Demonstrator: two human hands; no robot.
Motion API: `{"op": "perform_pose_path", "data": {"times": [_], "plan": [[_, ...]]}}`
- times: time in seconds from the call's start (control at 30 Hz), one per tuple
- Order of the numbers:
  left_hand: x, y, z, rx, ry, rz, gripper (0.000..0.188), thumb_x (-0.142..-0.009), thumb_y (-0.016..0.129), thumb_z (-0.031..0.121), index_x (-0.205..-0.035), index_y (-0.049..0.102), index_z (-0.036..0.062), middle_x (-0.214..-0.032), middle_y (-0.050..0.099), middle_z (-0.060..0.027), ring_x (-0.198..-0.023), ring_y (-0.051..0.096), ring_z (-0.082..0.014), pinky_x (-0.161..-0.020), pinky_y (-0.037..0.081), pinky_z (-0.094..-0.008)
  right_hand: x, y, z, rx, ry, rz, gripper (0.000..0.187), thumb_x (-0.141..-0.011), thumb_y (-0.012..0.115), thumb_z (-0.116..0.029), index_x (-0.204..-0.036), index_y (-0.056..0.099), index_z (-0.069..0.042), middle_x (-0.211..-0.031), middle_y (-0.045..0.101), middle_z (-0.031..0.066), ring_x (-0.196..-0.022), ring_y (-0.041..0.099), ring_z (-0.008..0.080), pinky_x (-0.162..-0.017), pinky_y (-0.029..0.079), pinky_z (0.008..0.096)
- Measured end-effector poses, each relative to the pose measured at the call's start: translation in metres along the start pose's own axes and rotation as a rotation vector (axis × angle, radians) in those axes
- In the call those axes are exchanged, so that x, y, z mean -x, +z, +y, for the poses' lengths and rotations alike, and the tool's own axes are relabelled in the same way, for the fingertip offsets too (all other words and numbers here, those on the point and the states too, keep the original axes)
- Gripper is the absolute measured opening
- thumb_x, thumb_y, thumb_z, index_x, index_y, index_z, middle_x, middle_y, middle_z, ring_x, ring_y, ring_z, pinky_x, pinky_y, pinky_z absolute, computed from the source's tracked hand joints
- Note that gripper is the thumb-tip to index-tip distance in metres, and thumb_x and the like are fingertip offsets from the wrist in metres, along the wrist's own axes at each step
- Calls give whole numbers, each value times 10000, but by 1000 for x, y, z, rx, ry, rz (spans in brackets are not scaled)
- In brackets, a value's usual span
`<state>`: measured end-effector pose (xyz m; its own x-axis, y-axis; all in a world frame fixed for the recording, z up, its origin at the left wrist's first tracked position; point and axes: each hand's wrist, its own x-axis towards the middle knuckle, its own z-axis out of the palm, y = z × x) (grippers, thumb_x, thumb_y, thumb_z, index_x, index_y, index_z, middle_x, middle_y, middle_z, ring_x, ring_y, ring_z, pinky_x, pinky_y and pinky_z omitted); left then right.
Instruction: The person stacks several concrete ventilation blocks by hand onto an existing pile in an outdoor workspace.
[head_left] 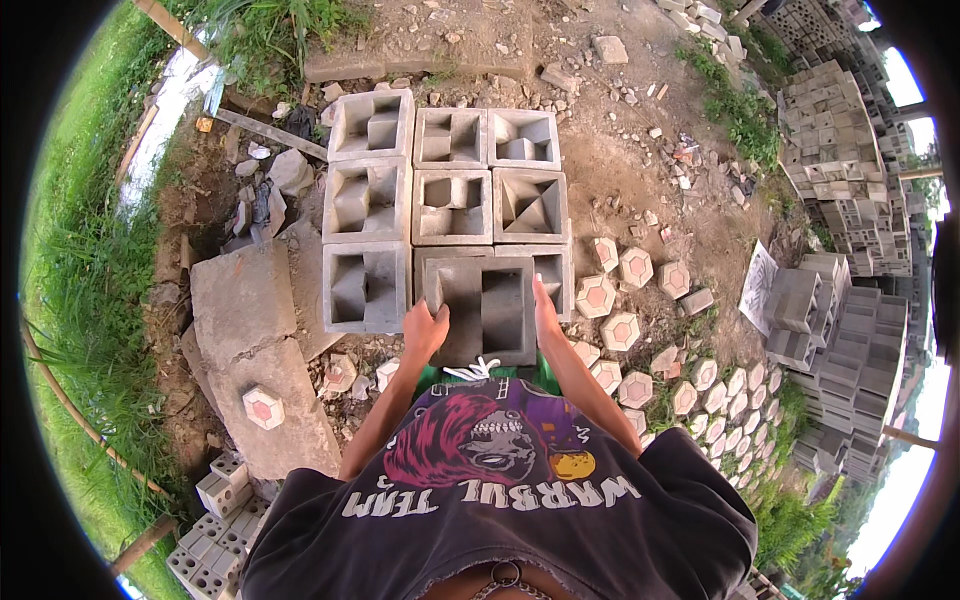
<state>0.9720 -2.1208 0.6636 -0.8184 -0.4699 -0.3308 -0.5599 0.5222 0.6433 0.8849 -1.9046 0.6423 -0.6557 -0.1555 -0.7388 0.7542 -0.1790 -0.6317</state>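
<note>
A dark grey hollow concrete block (472,340) is in front of my body, held between my two hands. My left hand (427,328) has its fingers curled at the block's left side. My right hand (546,312) presses along the right side with its fingers stretched upward. Beyond it, lighter grey hollow blocks (453,207) with slanted inner faces sit close together in rows. The held block partly covers the nearest row. Whether it rests on something cannot be seen.
Hexagonal pavers (635,267) lie on the dirt to the right. A cracked concrete slab (245,300) is at left, bearing one hexagonal paver (263,408). Tall block stacks (835,140) stand far right. Rubble (290,172) and grass (90,300) border the left.
</note>
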Motion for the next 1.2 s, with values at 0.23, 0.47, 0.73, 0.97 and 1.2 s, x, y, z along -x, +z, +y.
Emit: {"op": "perform_pose_path", "data": {"times": [0.23,0.47,0.73,0.97,1.2], "plan": [[-20,3,14,-51,-38,61,383,-788,584,251,-1040,574,-38,-814,637,-257,-820,603,-438,-753,465,-514,-19,12,-14,293,-91,-77,730,-753,709,-238,-1356,370,-6,-1225,543,129,-1136,498,223,-982,363,342],[-65,30,-5,-12,-50,-8,405,-794,568,221,-1108,531,-32,-880,633,-272,-862,601,-438,-807,469,-505,-90,-1,18,256,-140,-36,589,-707,695,-107,-1248,481,-13,-1107,602,114,-1030,553,221,-906,422,346],[-76,49,-22,-26,-172,-46,378,-779,566,171,-1095,505,-27,-911,628,-271,-882,608,-422,-807,485,-502,-115,-7,39,301,-118,15,582,-679,704,-70,-1226,507,-40,-1098,605,93,-1012,560,210,-892,435,342],[-71,58,-37,36,-178,-8,511,-757,587,176,-1206,463,-33,-933,628,-271,-900,608,-416,-825,484,-490,-111,-7,46,330,-194,-3,623,-696,694,-75,-1272,460,-35,-1118,594,96,-1007,562,214,-886,443,340],[16,21,-23,140,-50,29,858,-725,718,392,-1361,317,-22,-1348,395,-264,-1228,422,-375,-955,418,-434,-128,-10,49,616,-238,139,658,-733,716,-231,-1288,448,2,-1176,579,142,-1073,548,253,-927,418,346]]}}
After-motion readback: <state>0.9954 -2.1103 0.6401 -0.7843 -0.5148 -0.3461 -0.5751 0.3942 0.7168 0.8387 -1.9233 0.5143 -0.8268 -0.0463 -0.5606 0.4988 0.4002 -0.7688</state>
